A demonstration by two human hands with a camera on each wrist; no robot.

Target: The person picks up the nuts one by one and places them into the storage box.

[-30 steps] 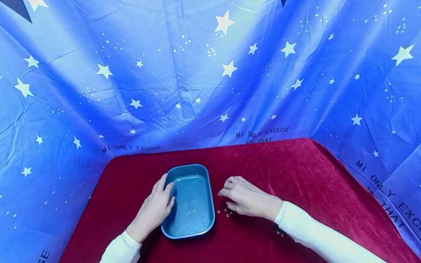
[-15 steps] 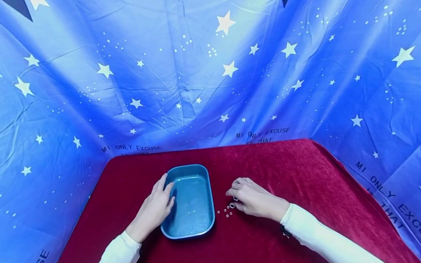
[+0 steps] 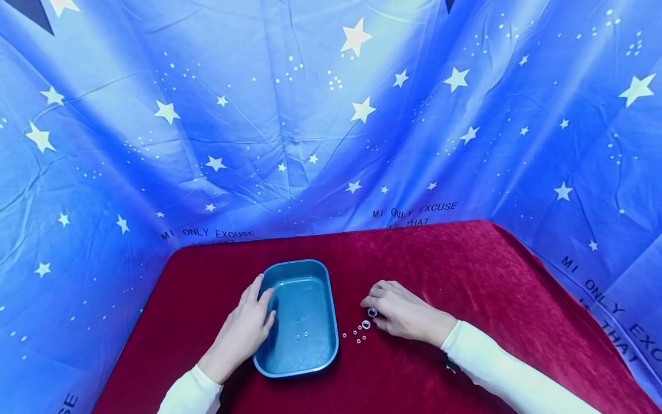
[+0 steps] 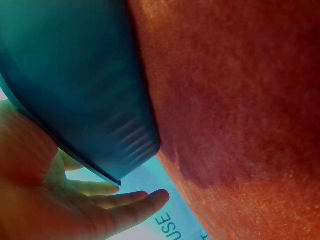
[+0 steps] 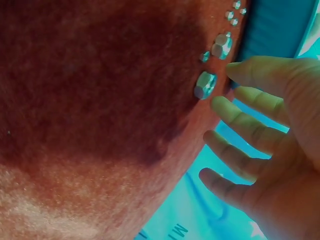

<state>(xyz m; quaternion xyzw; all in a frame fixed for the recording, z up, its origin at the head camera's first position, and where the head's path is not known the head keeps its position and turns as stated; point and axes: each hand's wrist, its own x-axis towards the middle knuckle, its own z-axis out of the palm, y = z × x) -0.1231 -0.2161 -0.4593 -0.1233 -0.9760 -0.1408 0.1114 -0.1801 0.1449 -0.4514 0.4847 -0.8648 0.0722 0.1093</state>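
Okay, I'm seeing two big nuts [image 5: 204, 85] lying on the cloth [image 3: 439, 270] just by the loose, empty right hand [image 3: 399, 311], toward the tray [image 3: 292, 299], where the straight-fingered left hand [image 3: 241, 323] is resting.

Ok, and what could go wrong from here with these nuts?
The right hand is very near the two big nuts, so it might knock them and scatter the small nuts beside them. The left hand is at the edge of the tray; if it pushes sideways, the tray might slide against the small nuts.
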